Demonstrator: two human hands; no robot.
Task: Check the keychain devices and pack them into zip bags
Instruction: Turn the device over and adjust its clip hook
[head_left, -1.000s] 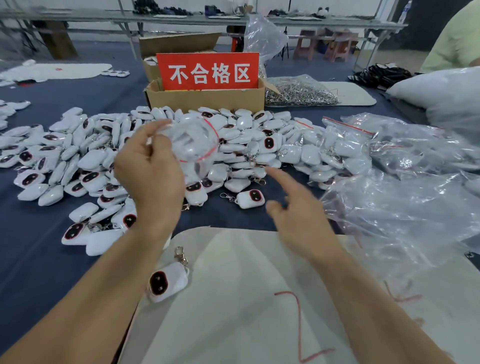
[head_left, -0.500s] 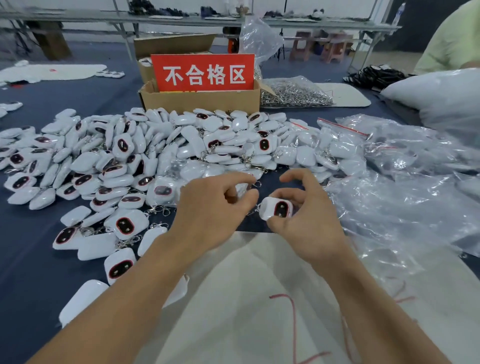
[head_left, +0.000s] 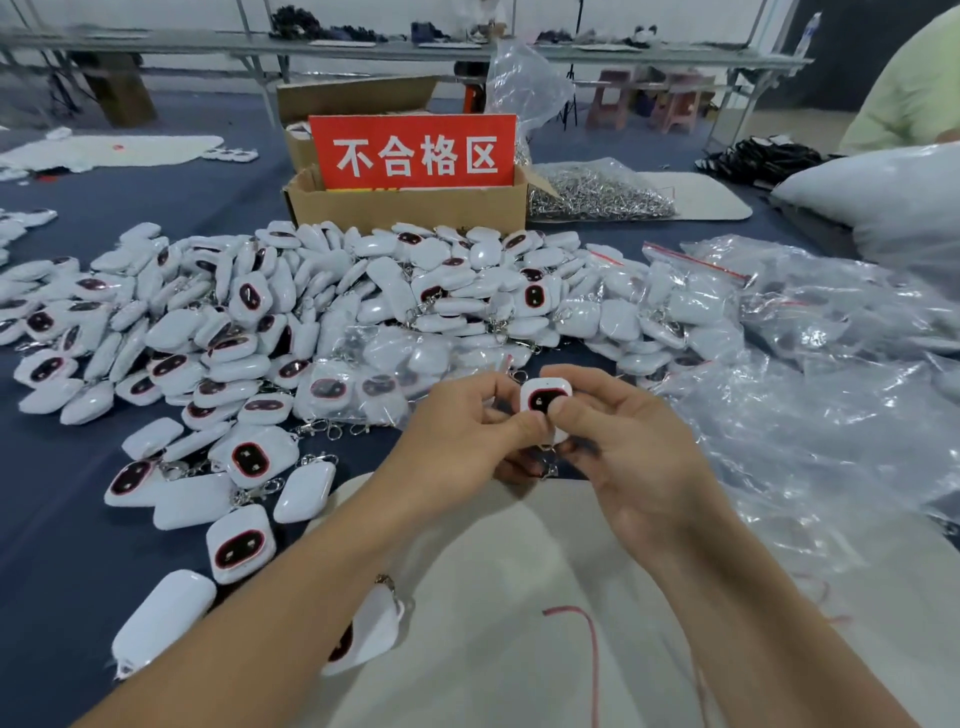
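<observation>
A second ago our left hand (head_left: 467, 441) held a filled zip bag up over the pile of devices (head_left: 291, 312). That bag (head_left: 379, 364) now lies on the pile's near edge, and both of our hands have closed on a single keychain device (head_left: 544, 400). Half a second ago the device sat low by the table (head_left: 62, 519), but now we hold it raised above the far edge of the white mat (head_left: 519, 597), with its dark face turned toward us. Our right hand (head_left: 639, 457) pinches it with the thumb on its front and the fingers curled behind, while our left thumb and curled fingers pinch its lower left edge. Empty zip bags (head_left: 831, 364) are heaped to the right.
</observation>
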